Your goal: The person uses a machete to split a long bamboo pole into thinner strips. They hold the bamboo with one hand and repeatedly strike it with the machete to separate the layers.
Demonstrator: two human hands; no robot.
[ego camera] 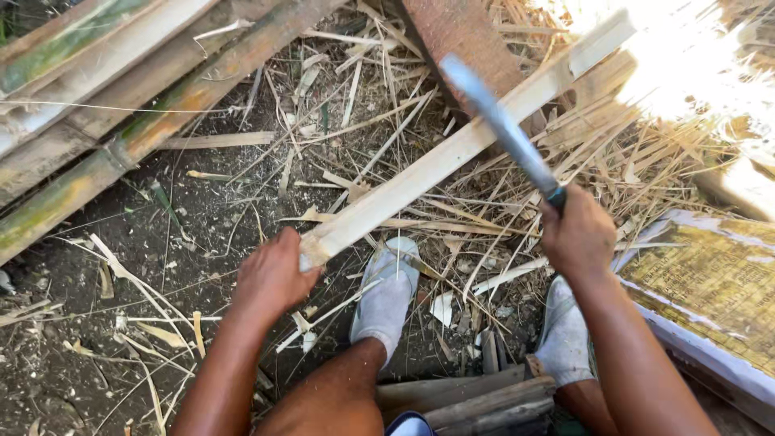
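My left hand [273, 274] grips the near end of a long pale split bamboo slat [452, 149] that runs up and to the right across the ground. My right hand [577, 234] is closed on the handle of a long knife with a grey blade [496, 121]. The blade is raised and crosses over the slat near its middle, slightly blurred. Whether the blade touches the slat I cannot tell. My feet in grey-white shoes [387, 291] rest on the ground between my hands.
Whole bamboo poles [121, 89] lie stacked at the upper left. Thin bamboo strips and shavings [387, 105] cover the dark soil. A woven mat with a pale edge [710, 282] lies at the right. Short wood pieces [476, 400] sit under my legs. Bright sun glare fills the upper right.
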